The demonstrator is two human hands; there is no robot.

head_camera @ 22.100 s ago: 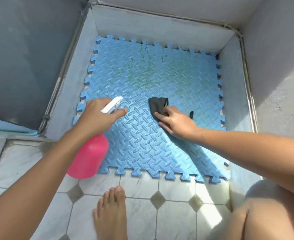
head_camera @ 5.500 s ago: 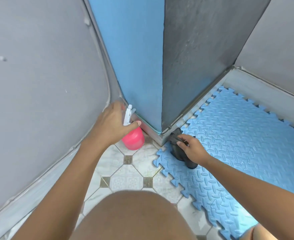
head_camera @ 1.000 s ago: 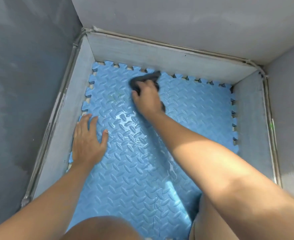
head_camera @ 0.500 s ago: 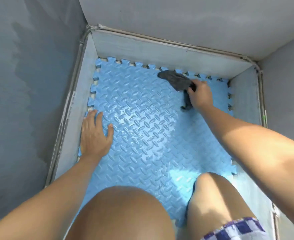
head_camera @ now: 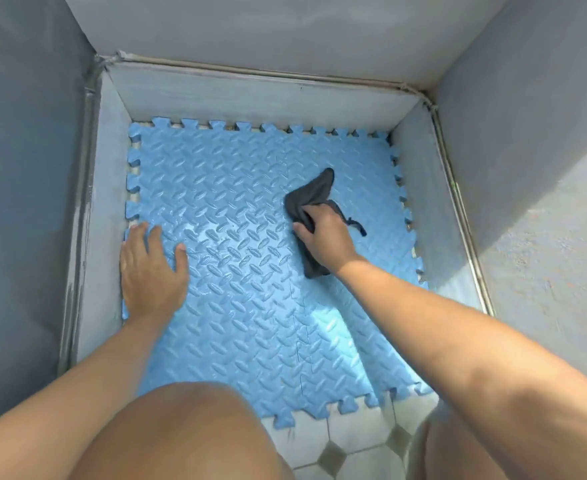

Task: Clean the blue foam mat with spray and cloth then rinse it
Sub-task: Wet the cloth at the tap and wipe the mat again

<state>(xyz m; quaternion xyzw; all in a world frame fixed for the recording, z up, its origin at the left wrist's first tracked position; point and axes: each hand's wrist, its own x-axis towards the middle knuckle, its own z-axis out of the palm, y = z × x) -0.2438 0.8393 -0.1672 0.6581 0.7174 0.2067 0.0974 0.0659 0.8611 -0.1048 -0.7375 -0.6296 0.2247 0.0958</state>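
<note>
A: What is seen at the hands?

B: The right hand is seen pressed down on a dark grey cloth, with the fingers curled over it so that the cloth is gripped against the mat. One end of the cloth is spread out beyond the fingertips, another end is trapped under the wrist, and a thin strand is trailed out to the right.

A: And the other hand?

B: The left hand is laid flat and open, palm down, fingers spread, with nothing held. It is placed at the mat's left edge, well apart from the cloth.

A: Where is the mat?

B: The blue foam mat is laid on the floor inside a low grey wall that is set around it on three sides. Its surface is ridged and looks wet and shiny near the middle. Its toothed edges are fitted close to the wall at the left, far and right sides. At the near edge, the pale tiled floor is shown. Both forearms and a bare knee are seen at the bottom.
</note>
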